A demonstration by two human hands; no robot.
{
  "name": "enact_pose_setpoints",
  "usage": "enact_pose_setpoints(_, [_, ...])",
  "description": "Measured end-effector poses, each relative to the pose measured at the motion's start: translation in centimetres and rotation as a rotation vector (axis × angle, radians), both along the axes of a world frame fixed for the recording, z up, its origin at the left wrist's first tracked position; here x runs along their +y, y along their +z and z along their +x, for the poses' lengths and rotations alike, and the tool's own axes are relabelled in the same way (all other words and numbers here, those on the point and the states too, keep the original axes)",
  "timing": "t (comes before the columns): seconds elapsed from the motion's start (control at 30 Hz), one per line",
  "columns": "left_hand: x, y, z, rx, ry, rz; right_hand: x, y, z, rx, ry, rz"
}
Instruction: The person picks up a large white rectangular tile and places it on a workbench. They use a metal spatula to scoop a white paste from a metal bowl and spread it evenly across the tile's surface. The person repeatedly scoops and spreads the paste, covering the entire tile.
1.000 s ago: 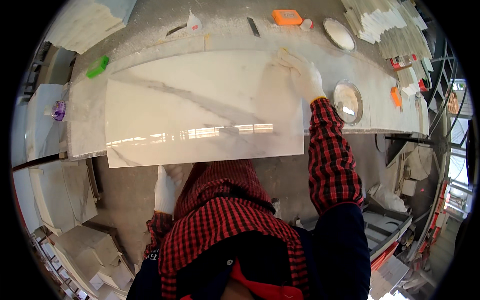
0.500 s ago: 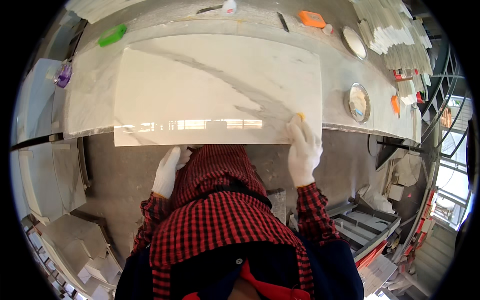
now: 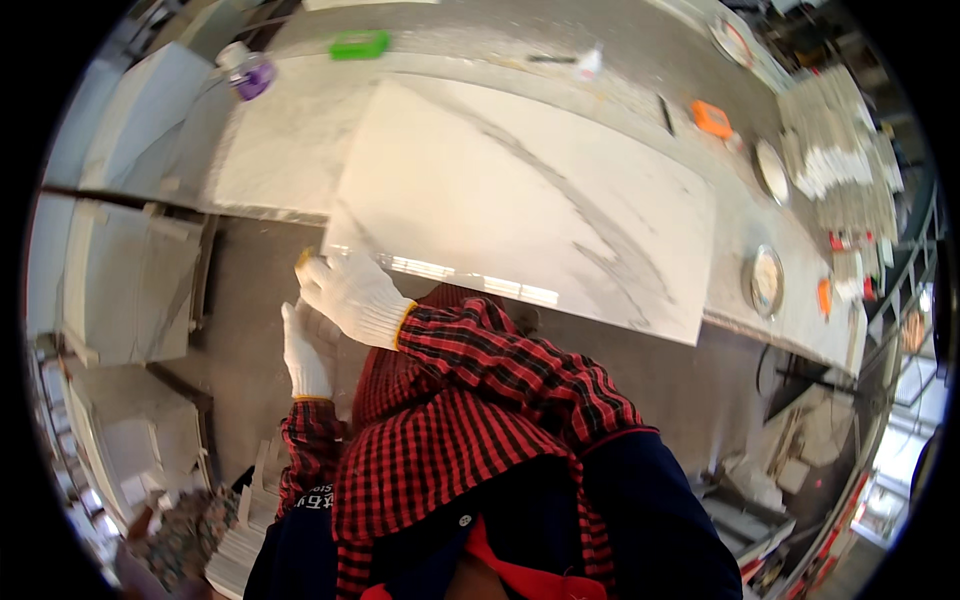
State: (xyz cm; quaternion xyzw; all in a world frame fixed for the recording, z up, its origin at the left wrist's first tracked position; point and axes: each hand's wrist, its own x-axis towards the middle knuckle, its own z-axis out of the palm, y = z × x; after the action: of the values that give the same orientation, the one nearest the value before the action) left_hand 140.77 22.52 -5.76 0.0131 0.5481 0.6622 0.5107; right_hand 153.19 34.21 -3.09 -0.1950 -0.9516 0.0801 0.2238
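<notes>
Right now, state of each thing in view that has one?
Marble-patterned slab: flat on the bench, near edge overhanging.
Right hand: gloved, at the slab's near-left corner.
Left hand: gloved, open, nearer the body.
Near dish: holds pale material.
Purple bottle: cap too blurred to tell.
White bottle: seems upright.
Pale pieces: stacked.

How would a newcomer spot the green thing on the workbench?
Find the big white grey-veined slab on the workbench. Just beyond its far left corner lies a small block; it is bright green, unlike the purple bottle to its left.
</notes>
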Motion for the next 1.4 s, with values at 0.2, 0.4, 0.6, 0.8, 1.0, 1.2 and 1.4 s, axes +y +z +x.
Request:
enact_pose_setpoints(0.2, [-3.5, -0.6, -1.4, 0.049, 0.101, -0.113, 1.6, 3.6, 3.9, 0.346, 0.144, -0.354])
enact_pose_setpoints(0.4, [-1.8, -1.0, -0.6, 0.05, -0.034, -0.148, 9.8, 0.3, 24.4, 0.279, -0.583, -0.259])
enact_pose_setpoints(0.6, [2.6, -0.6, 0.5, 0.223, -0.138, -0.152, 9.3, -0.5, 38.6, 0.012, -1.38, -0.046])
enact_pose_setpoints(0.8, [4.7, 0.7, 1.0, 0.272, -0.166, -0.118, 16.1, -5.8, 40.2, -0.001, -1.287, 0.008])
enact_pose_setpoints(1.0, [5.1, 0.2, 1.6, 0.182, -0.138, -0.107, 20.6, -6.7, 22.5, -0.141, -1.045, 0.204])
enact_pose_setpoints(1.2, [2.2, 0.7, 1.9, 0.197, -0.14, -0.119, 22.4, -2.4, 3.9, 0.16, -0.664, 0.003])
enact_pose_setpoints(1.4, [-0.2, 0.0, 1.4, 0.143, -0.026, -0.146, 22.4, -1.6, -1.7, 0.223, -0.465, -0.059])
